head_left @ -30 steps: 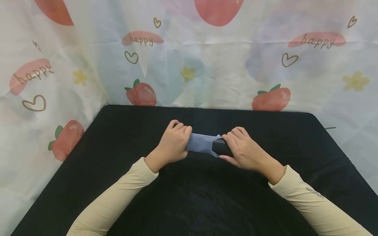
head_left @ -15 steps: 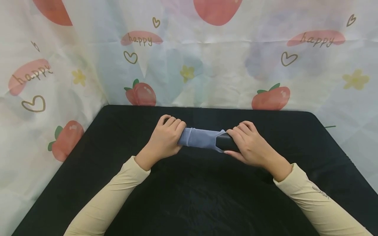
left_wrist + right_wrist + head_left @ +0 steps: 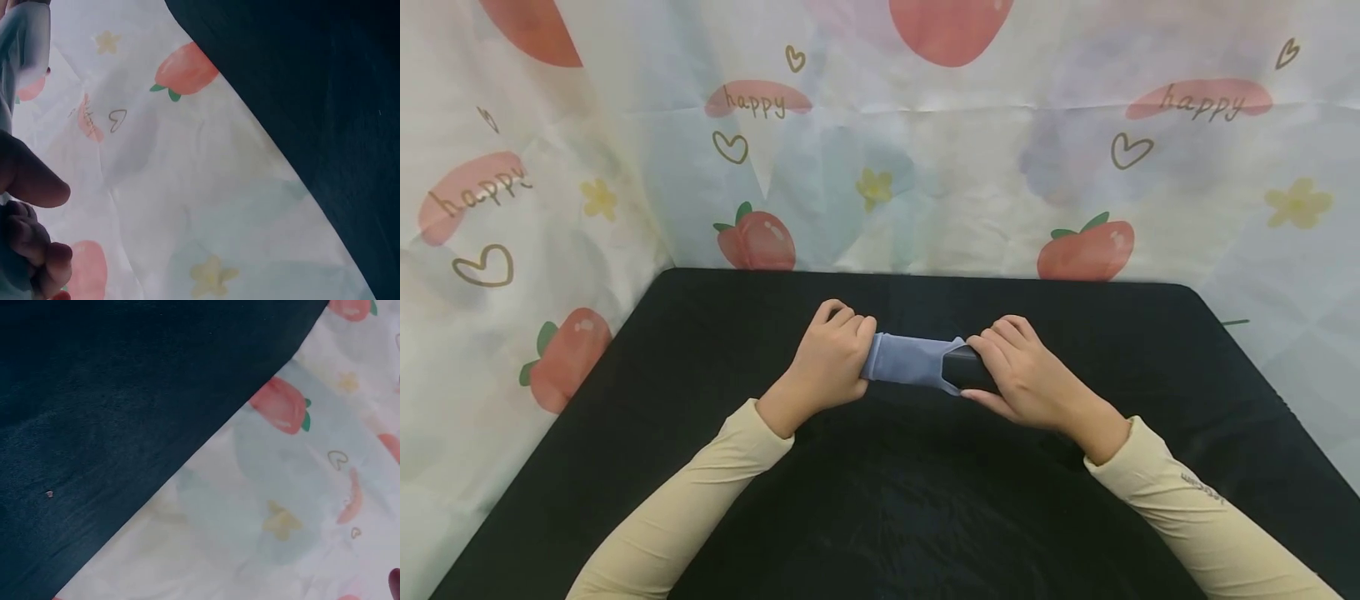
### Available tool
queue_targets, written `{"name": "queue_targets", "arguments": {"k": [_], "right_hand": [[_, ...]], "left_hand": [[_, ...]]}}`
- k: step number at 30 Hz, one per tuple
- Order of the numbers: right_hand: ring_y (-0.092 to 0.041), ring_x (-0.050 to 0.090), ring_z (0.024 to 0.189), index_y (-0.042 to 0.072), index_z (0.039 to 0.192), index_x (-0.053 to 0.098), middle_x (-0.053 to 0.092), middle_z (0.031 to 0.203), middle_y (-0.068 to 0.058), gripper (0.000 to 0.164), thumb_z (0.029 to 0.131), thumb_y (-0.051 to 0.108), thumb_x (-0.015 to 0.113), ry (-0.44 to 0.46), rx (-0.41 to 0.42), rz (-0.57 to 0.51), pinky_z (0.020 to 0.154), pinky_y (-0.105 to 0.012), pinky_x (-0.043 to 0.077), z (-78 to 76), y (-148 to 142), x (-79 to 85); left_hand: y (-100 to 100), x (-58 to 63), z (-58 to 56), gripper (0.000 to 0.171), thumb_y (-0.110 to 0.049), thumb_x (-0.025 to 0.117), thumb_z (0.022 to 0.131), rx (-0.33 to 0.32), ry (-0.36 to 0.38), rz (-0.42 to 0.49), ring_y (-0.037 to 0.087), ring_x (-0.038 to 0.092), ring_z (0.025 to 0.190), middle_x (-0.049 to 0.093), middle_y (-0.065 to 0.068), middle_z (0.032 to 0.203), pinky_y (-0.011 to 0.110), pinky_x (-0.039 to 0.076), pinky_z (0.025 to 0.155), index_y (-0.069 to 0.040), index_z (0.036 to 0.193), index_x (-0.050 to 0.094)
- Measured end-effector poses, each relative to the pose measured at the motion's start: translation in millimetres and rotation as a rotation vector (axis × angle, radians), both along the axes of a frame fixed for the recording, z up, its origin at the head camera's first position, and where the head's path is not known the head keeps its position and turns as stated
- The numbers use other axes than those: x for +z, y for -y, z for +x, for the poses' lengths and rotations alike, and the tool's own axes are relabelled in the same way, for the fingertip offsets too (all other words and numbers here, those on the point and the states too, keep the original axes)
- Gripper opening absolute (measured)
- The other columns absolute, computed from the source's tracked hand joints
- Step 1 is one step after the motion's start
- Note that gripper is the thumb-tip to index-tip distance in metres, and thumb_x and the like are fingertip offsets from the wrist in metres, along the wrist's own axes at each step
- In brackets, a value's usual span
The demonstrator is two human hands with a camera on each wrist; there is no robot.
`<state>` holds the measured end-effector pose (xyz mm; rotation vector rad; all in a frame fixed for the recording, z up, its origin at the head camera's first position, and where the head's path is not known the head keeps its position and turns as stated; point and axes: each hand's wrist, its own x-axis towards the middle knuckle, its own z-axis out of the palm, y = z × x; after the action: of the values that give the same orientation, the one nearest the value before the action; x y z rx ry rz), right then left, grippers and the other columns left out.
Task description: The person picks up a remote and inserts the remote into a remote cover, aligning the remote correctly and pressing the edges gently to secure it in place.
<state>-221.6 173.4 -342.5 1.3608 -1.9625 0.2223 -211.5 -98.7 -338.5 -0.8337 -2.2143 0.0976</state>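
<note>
A blue-grey fabric sleeve (image 3: 907, 361) is stretched between the two hands, with a black rigid end (image 3: 966, 369) showing at its right opening. My left hand (image 3: 832, 358) grips the sleeve's left part, fingers curled over it. At the other end, my right hand (image 3: 1026, 375) holds the black end and the sleeve's edge, its thumb below and fingers above. What lies inside the sleeve is hidden. In the left wrist view, the thumb (image 3: 37, 175) shows beside the blue-grey fabric (image 3: 34, 44). Only a fingertip (image 3: 395, 584) appears in the right wrist view.
The hands are above a black-covered table (image 3: 880, 517). Behind and to the left hangs a pale curtain (image 3: 955, 183) printed with fruit, hearts and flowers, close to the table's edges.
Both hands first rose and spread slightly, showing more of the sleeve and a seam beside the left hand. Since then they have lowered and come a little closer together, still gripping.
</note>
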Motion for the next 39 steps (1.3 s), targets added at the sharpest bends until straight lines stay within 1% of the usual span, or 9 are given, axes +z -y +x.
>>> {"name": "queue_targets", "arguments": {"k": [8,13,15,17,21,24,27,31,39], "right_hand": [[-0.028,0.047,0.081,-0.006,0.102,0.052,0.055,0.082,-0.012,0.057,0.098,0.048,0.033,0.021,-0.007,0.011,0.084,-0.046,0.037,-3.1,-2.9,2.2],[-0.031,0.048,0.089,-0.004,0.111,0.054,0.055,0.092,-0.015,0.061,0.098,0.051,0.032,0.030,-0.099,-0.009,0.089,-0.052,0.034,-1.6,-9.6,13.6],[-0.034,0.048,0.094,-0.003,0.114,0.055,0.055,0.098,-0.018,0.059,0.098,0.049,0.033,-0.008,-0.121,-0.043,0.090,-0.055,0.032,1.2,-10.7,16.6],[-0.037,0.048,0.095,-0.002,0.110,0.058,0.055,0.100,-0.019,0.053,0.098,0.045,0.038,-0.099,-0.106,-0.085,0.089,-0.056,0.033,4.8,-9.7,17.1],[-0.034,0.053,0.084,0.002,0.085,0.061,0.057,0.086,-0.016,0.037,0.096,0.035,0.048,-0.349,-0.052,-0.127,0.083,-0.057,0.038,10.2,-2.2,11.7],[-0.031,0.052,0.077,0.004,0.074,0.057,0.054,0.078,-0.012,0.034,0.096,0.029,0.051,-0.458,-0.072,-0.131,0.080,-0.055,0.040,9.6,1.9,5.6],[-0.029,0.050,0.075,0.003,0.072,0.055,0.053,0.076,-0.011,0.032,0.097,0.022,0.050,-0.489,-0.080,-0.114,0.080,-0.054,0.041,4.9,3.1,0.6],[-0.027,0.049,0.076,0.001,0.073,0.059,0.053,0.076,-0.010,0.027,0.096,0.011,0.050,-0.494,-0.031,-0.055,0.080,-0.053,0.042,0.2,2.6,-5.7],[-0.023,0.048,0.077,0.001,0.078,0.063,0.052,0.080,-0.008,0.028,0.097,0.002,0.042,-0.478,0.021,0.112,0.081,-0.051,0.042,2.2,-2.6,-1.0]], "left_hand": [[-4.3,0.0,3.1,0.022,-0.016,0.065,0.061,0.005,0.008,0.023,0.020,0.059,0.071,0.062,0.004,0.070,0.039,0.043,0.086,-0.008,0.079,0.055],[-6.4,2.8,11.8,0.036,-0.027,0.074,0.066,0.042,0.134,0.004,0.021,0.060,0.078,0.063,0.004,0.077,0.041,0.042,0.090,-0.007,0.089,0.054],[-7.6,3.0,16.5,0.043,-0.033,0.076,0.068,0.058,0.186,-0.005,0.020,0.060,0.077,0.064,0.004,0.079,0.041,0.042,0.090,-0.006,0.092,0.054],[-9.0,2.9,20.2,0.046,-0.036,0.077,0.069,0.071,0.216,-0.009,0.019,0.060,0.075,0.065,0.004,0.079,0.041,0.042,0.090,-0.006,0.094,0.053],[-11.9,3.0,22.2,0.048,-0.042,0.076,0.070,0.088,0.198,-0.006,0.019,0.060,0.071,0.064,0.003,0.073,0.041,0.043,0.090,-0.006,0.091,0.053],[-13.4,3.2,20.7,0.050,-0.048,0.076,0.071,0.075,0.166,-0.017,0.019,0.060,0.070,0.063,0.002,0.070,0.041,0.043,0.090,-0.007,0.089,0.053],[-12.9,4.2,17.9,0.054,-0.053,0.074,0.071,0.059,0.149,-0.039,0.019,0.060,0.069,0.062,0.002,0.068,0.042,0.042,0.090,-0.007,0.088,0.053],[-12.1,5.0,14.6,0.055,-0.057,0.071,0.073,0.053,0.168,-0.071,0.019,0.060,0.068,0.061,0.002,0.067,0.041,0.042,0.090,-0.007,0.088,0.053],[-9.1,3.6,13.5,0.044,-0.047,0.071,0.075,0.093,0.193,-0.132,0.016,0.062,0.068,0.062,0.000,0.070,0.040,0.042,0.090,-0.009,0.087,0.053]]}}
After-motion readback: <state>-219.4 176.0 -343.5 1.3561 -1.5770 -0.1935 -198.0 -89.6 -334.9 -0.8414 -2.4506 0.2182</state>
